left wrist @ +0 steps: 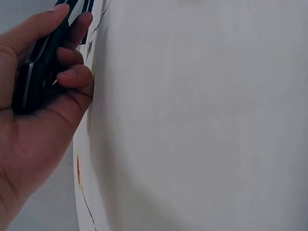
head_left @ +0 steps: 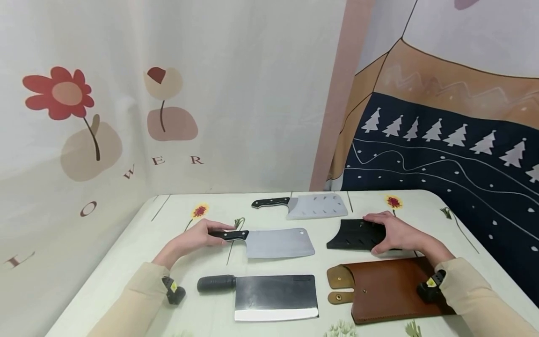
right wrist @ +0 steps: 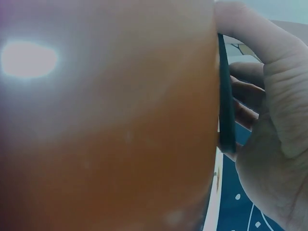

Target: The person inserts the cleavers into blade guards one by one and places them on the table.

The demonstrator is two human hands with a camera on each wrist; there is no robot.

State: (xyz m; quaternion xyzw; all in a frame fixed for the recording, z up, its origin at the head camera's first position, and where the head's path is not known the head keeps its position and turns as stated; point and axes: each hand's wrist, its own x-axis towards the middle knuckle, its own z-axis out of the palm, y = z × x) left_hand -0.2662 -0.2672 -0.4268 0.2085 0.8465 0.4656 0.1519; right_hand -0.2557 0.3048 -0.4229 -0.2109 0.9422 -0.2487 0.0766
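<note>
My left hand (head_left: 195,238) grips the black riveted handle of a cleaver (head_left: 280,243), whose bare grey blade points right with a hole near its far top corner. In the left wrist view, the fingers curl around the black handle (left wrist: 45,57). To the right, my right hand (head_left: 397,234) holds a black blade sheath (head_left: 351,234) across its width, thumb at the near edge and fingers at the far edge. The sheath's curved left end faces the cleaver, apart from it. The right wrist view shows the sheath (right wrist: 226,96) edge-on between thumb and fingers.
Nearer me lies a dark-bladed cleaver (head_left: 275,295) with a thick black handle. A brown leather sheath (head_left: 391,290) with snap straps lies under my right wrist. Behind, another cleaver (head_left: 271,202) has its blade in a pale slotted cover (head_left: 320,207). Curtains (head_left: 252,93) hang behind the table.
</note>
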